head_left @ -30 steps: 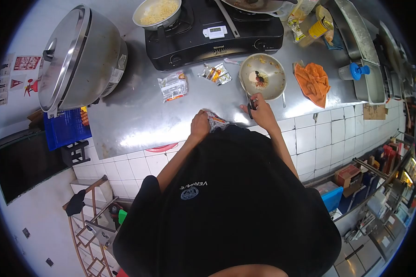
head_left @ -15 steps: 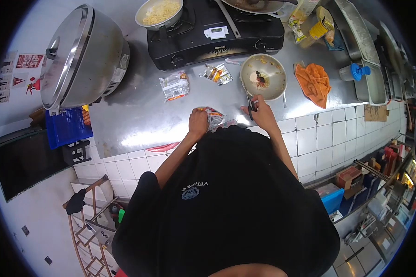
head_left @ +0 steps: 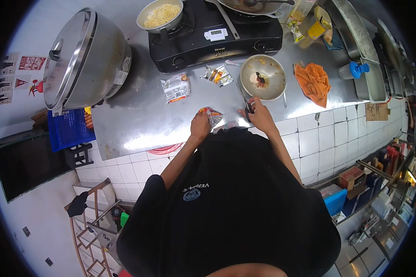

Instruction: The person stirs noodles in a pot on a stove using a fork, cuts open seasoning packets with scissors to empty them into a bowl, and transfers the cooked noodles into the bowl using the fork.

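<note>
The front of the stove (head_left: 196, 50) is black and glossy. Before the stove, the worktop (head_left: 138, 124) is of smooth metal with bright reflections, and the bowl (head_left: 275, 87) looks also metallic, with a softer shine. Farther before the stove, the scissors (head_left: 248, 110) have a dark handle, and the packet (head_left: 213, 117) looks like crinkled, shiny plastic. Right of the stove's front, the orange cloth (head_left: 313, 83) is matt and creased. To its left, the large pot (head_left: 105, 60) is of dull metal.
</note>
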Demonstrator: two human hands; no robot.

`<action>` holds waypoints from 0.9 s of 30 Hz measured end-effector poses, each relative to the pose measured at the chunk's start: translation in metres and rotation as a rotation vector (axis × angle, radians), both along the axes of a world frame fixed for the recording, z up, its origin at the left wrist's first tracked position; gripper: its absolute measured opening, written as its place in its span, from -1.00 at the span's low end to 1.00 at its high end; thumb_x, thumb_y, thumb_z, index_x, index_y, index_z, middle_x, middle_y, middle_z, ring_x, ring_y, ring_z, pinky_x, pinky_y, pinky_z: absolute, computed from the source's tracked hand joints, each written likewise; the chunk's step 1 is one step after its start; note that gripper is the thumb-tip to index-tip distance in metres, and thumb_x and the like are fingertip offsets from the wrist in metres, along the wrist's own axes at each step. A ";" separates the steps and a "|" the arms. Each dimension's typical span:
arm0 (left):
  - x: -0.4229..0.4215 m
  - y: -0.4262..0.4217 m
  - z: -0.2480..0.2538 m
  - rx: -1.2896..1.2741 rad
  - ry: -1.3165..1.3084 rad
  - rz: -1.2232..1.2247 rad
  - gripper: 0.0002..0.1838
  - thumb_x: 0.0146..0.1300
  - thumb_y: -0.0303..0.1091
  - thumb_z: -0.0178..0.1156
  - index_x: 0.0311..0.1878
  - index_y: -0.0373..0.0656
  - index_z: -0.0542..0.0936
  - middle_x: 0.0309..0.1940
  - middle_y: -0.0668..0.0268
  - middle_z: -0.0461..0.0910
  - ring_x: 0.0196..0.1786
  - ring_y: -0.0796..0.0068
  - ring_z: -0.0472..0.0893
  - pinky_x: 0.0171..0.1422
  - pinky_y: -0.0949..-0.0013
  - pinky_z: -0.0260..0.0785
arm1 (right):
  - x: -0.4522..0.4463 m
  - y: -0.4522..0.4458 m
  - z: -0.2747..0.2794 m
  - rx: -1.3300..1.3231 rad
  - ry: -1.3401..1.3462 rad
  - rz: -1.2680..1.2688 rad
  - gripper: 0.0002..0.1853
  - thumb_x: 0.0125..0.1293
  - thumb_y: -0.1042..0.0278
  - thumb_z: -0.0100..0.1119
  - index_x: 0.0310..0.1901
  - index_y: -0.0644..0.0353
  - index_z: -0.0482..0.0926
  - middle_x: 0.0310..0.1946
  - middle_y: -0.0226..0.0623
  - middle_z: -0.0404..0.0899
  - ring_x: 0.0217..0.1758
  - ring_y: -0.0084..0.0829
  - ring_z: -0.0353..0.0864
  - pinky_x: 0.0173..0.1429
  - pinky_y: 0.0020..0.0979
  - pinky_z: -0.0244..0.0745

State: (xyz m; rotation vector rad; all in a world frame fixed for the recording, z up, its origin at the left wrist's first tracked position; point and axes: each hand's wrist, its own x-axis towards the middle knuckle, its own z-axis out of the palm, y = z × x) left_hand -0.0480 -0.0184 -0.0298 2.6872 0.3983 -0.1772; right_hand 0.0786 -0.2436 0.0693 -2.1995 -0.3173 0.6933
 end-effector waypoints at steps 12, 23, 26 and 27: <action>-0.001 0.003 0.007 -0.038 -0.218 0.029 -0.74 0.08 -0.57 0.10 -0.12 -0.42 0.53 -0.02 -0.08 0.44 0.06 -0.09 0.50 0.06 0.07 0.47 | -0.012 0.068 -0.073 0.155 -0.092 0.246 -0.47 0.14 0.42 0.32 0.09 0.10 0.26 -0.09 0.03 0.62 -0.01 0.03 0.61 0.06 -0.15 0.46; -0.002 0.008 -0.003 -0.104 -0.136 0.056 -0.72 0.01 -0.44 0.20 -0.18 -0.36 0.61 -0.26 -0.12 0.60 -0.10 -0.12 0.56 0.04 -0.01 0.44 | -0.012 0.088 -0.094 0.258 0.088 0.204 -0.48 0.06 0.61 0.26 0.06 0.11 0.29 -0.31 -0.19 0.60 -0.20 -0.24 0.62 -0.06 -0.26 0.47; -0.004 0.007 -0.004 -0.075 -0.209 0.032 -0.77 -0.02 -0.42 0.22 -0.30 -0.37 0.64 -0.29 -0.12 0.60 -0.11 -0.11 0.56 0.04 -0.02 0.44 | -0.010 0.089 -0.083 0.258 0.157 0.150 -0.49 0.08 0.62 0.25 0.05 0.09 0.31 -0.34 -0.23 0.58 -0.25 -0.35 0.56 -0.10 -0.32 0.46; -0.004 0.006 -0.003 -0.060 -0.209 0.032 -0.80 -0.03 -0.43 0.22 -0.35 -0.37 0.64 -0.31 -0.12 0.59 -0.11 -0.11 0.56 0.04 -0.02 0.44 | -0.010 0.090 -0.081 0.260 0.146 0.151 -0.50 0.08 0.63 0.25 0.05 0.08 0.31 -0.35 -0.25 0.57 -0.25 -0.40 0.54 -0.12 -0.34 0.46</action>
